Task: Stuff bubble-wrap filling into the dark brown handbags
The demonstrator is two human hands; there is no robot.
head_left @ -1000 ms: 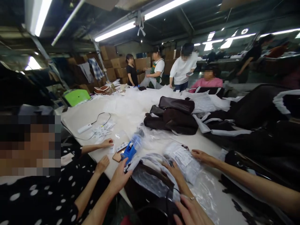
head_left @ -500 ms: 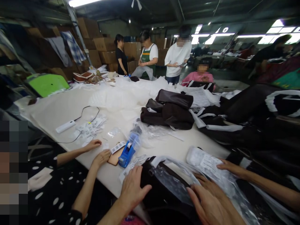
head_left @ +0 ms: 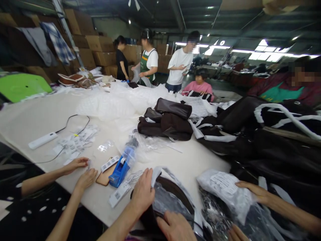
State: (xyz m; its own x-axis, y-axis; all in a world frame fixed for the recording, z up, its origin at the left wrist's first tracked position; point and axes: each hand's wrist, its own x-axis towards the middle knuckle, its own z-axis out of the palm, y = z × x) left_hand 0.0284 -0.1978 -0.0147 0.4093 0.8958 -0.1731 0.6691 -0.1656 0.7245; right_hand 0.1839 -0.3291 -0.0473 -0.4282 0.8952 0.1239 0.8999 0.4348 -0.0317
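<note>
Left hand [head_left: 143, 192] lay flat, fingers spread, on one plastic-wrapped dark bag [head_left: 167, 201] at the table's [head_left: 30, 117] near edge; right hand [head_left: 175, 227] rested open on it; one blue tape dispenser [head_left: 120, 167] stood just beside; two co-worker hands [head_left: 81, 170] sorted labels.

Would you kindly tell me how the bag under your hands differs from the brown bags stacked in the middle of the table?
The near bag is partly sheathed in clear plastic; the stacked bags lie bare. The near bag is single and sits at the table's edge under the left hand and right hand; the stacked bags are piled at mid-table, untouched. Both are dark brown and look like leather.
</note>
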